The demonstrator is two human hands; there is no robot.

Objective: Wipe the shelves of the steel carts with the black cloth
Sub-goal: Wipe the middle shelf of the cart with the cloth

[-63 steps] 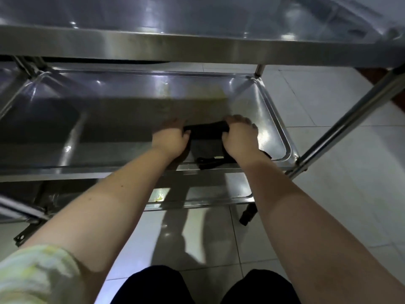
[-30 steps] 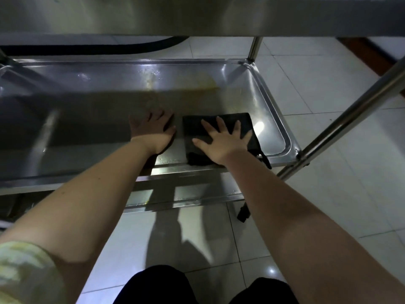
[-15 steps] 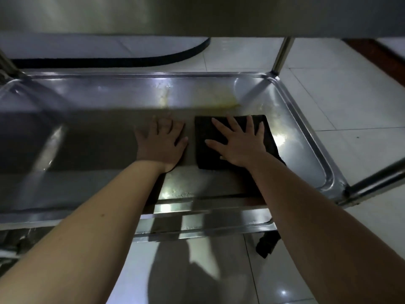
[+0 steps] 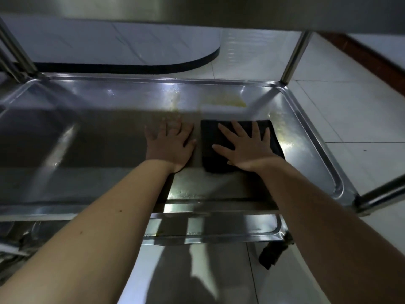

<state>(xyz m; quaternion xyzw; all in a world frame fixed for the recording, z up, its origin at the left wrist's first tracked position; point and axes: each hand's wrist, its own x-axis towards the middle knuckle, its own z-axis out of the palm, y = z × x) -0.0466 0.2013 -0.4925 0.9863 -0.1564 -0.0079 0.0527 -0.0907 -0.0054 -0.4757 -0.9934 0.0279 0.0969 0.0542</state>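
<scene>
Right hand (image 4: 248, 148) flat, fingers spread, presses the black cloth (image 4: 210, 145) onto the shelf (image 4: 98, 137); left hand (image 4: 172, 145) open, bracing beside it.

No readable text, labels or numbers.

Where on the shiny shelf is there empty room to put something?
Most room: the left half of the shelf, between the left hand and the left rim. A strip runs along the far rim, with a yellowish stain. Only a narrow strip separates the black cloth from the right rim. Crowded: the middle, with both hands, the right hand flat on the cloth.
</scene>
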